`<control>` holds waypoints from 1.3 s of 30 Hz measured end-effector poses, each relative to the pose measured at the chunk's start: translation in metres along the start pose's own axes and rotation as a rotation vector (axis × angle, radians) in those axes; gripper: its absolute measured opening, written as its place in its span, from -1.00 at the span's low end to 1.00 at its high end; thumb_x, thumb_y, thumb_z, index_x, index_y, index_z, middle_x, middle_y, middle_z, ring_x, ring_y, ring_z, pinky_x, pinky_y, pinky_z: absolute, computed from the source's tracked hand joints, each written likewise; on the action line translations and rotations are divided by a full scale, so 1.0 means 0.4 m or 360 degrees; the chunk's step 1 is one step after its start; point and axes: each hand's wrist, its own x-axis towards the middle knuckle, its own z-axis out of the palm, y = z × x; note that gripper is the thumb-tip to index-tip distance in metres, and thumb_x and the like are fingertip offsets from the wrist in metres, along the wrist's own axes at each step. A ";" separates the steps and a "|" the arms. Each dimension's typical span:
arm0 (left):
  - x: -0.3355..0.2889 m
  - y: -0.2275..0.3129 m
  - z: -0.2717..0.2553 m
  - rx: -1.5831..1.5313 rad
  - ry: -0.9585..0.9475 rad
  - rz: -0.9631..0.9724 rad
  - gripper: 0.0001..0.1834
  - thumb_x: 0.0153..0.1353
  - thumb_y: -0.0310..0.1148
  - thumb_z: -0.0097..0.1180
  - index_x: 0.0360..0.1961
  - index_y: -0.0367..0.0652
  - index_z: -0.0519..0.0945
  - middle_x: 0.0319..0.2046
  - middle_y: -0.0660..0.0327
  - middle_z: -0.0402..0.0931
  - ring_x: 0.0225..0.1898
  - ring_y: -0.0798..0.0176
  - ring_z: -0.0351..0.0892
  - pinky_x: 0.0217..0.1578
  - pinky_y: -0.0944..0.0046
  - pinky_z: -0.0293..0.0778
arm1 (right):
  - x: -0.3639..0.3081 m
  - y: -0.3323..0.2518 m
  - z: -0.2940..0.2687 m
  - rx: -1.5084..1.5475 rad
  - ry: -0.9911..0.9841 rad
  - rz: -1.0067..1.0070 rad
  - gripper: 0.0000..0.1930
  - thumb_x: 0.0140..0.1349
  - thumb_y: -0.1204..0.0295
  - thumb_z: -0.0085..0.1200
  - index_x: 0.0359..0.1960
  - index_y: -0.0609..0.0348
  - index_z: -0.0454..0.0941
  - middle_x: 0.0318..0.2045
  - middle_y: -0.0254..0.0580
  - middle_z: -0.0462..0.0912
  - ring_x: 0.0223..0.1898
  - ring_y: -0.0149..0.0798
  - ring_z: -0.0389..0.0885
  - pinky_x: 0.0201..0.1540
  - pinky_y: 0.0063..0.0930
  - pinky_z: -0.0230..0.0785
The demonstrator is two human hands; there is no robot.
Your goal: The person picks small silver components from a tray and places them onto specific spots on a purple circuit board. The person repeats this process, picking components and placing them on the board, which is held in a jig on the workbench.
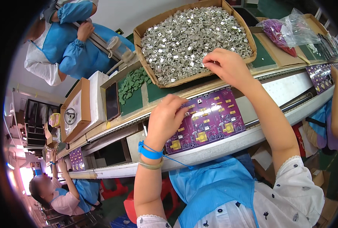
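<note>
Blue apron (218, 190) lies nearest. Beyond, the left hand (165, 118) bunches its fingers over the left of a purple circuit board (210, 118); the right hand (226, 67), fingertips together, meets metal parts (195, 36) in the far cardboard tray (139, 45). Either grip's contents cannot be told.

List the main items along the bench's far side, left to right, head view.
Open brown cardboard box → heap of flat, roundish green pieces → wide brown cardboard tray heaped with small silver metal parts → clear crinkled plastic bag.

A blue apron (214, 186) covers a white printed top (286, 201), with blue wristband (150, 153) and bangle (150, 166)
</note>
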 end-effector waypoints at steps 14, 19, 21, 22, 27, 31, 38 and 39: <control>0.264 -0.040 0.075 0.0217 0.0158 -0.0240 -0.81 0.10 -0.32 0.34 -0.34 -0.22 0.72 -0.39 0.01 0.67 -0.33 -0.02 0.66 -0.25 0.05 0.55 | 0.064 -0.009 0.059 -0.0567 -0.0372 -0.0106 -0.88 0.12 0.34 0.22 -0.36 0.07 0.71 -0.34 -0.15 0.69 -0.19 0.01 0.69 -0.14 -0.08 0.55; 0.264 -0.040 0.073 0.0079 0.0174 -0.0250 -0.84 0.07 -0.39 0.36 -0.35 -0.23 0.69 -0.40 0.04 0.66 -0.39 0.05 0.65 -0.29 0.11 0.55 | 0.044 0.003 0.060 -0.0255 -0.0143 -0.0076 -0.88 0.16 0.41 0.16 -0.29 0.07 0.68 -0.32 -0.11 0.67 -0.18 0.02 0.66 -0.13 -0.10 0.53; 0.261 -0.050 0.077 0.0015 0.0225 -0.0223 -0.82 0.07 -0.40 0.35 -0.31 -0.23 0.69 -0.38 0.04 0.66 -0.38 0.04 0.64 -0.28 0.10 0.55 | 0.036 -0.006 0.069 -0.0100 0.0084 -0.0112 -0.86 0.17 0.44 0.15 -0.26 0.08 0.69 -0.29 -0.11 0.66 -0.16 0.03 0.65 -0.11 -0.10 0.52; 0.255 -0.049 0.079 0.0013 0.0304 -0.0180 -0.83 0.12 -0.43 0.31 -0.24 -0.23 0.70 -0.34 0.04 0.63 -0.35 0.05 0.63 -0.26 0.12 0.55 | 0.029 -0.014 0.066 -0.0048 0.0154 -0.0101 -0.83 0.23 0.45 0.13 -0.18 0.12 0.69 -0.29 -0.09 0.65 -0.16 0.03 0.64 -0.12 -0.15 0.51; 0.216 -0.063 0.053 -0.0038 0.0574 -0.0014 -0.82 0.28 -0.43 0.22 -0.12 -0.22 0.69 -0.35 0.13 0.58 -0.35 0.21 0.58 -0.26 0.25 0.51 | -0.036 -0.052 -0.004 0.0324 0.0111 0.0021 -0.81 0.31 0.43 0.14 -0.12 0.20 0.68 -0.26 -0.07 0.65 -0.20 -0.08 0.65 -0.14 -0.28 0.50; 0.163 0.013 0.022 -0.0577 0.0466 -0.0333 -0.81 0.34 -0.42 0.22 -0.08 -0.26 0.66 -0.38 0.33 0.55 -0.37 0.50 0.50 -0.32 0.42 0.47 | -0.113 -0.031 -0.052 0.0627 -0.0141 0.0490 -0.82 0.29 0.48 0.17 -0.11 0.23 0.68 -0.25 -0.14 0.67 -0.23 -0.27 0.66 -0.15 -0.42 0.50; 0.073 0.080 0.057 -0.1019 0.0071 -0.0602 -0.74 0.30 -0.49 0.23 0.00 -0.31 0.64 -0.36 0.33 0.63 -0.35 0.54 0.56 -0.31 0.49 0.52 | -0.177 0.041 -0.050 0.0781 -0.0299 0.0649 -0.83 0.22 0.50 0.23 -0.15 0.20 0.70 -0.25 -0.16 0.71 -0.19 -0.26 0.68 -0.08 -0.44 0.51; 0.065 0.088 0.068 -0.1059 0.0101 -0.0604 -0.73 0.29 -0.49 0.25 0.01 -0.31 0.65 -0.36 0.33 0.64 -0.35 0.53 0.56 -0.31 0.49 0.52 | -0.181 0.053 -0.048 0.0615 -0.0335 0.0453 -0.83 0.21 0.49 0.25 -0.16 0.18 0.71 -0.25 -0.16 0.72 -0.18 -0.23 0.68 -0.07 -0.41 0.51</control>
